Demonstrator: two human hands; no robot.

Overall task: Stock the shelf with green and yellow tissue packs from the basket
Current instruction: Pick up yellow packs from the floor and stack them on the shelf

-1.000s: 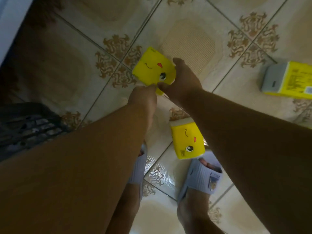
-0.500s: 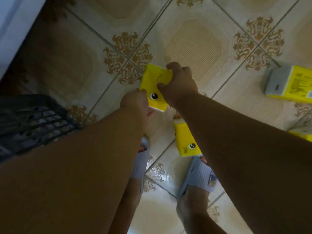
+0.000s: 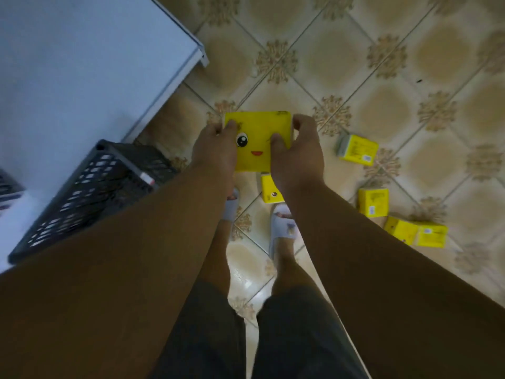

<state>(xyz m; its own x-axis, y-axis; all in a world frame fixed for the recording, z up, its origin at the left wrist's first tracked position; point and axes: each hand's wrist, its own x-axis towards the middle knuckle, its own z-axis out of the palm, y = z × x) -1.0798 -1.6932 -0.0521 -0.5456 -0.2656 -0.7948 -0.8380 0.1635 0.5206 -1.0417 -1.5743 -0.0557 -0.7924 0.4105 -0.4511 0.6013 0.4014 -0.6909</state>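
- I hold 1 yellow tissue pack (image 3: 259, 143) between both hands, its printed face turned up toward me, roughly level and lifted clear of the tiled floor (image 3: 382, 77).
- My left hand (image 3: 216, 151) clasps its left edge, with the thumb curled over the top near the printed eye; my right hand (image 3: 296, 154) clasps its right edge, with the thumb pressed on the face and the fingers wrapped round the far corner.
- The pack looks close to square from here, so I cannot name a long axis; its side-to-side span runs straight from 1 hand to the other.
- The white shelf (image 3: 82, 64) lies to the left of my grip and farther from me, so my left hand is the nearer one; I judge the next move is a swing left and forward, led by that hand.
- The dark basket (image 3: 90, 192) sits close on my left, nearer to me than the shelf and right beside my left forearm; my carry could clip its rim.
- Below my grip, by my right slipper (image 3: 282, 225), lies another pack (image 3: 270, 191); 3 or 4 loose packs (image 3: 358, 149) lie scattered to the right of my right hand.
- I see no green packs.
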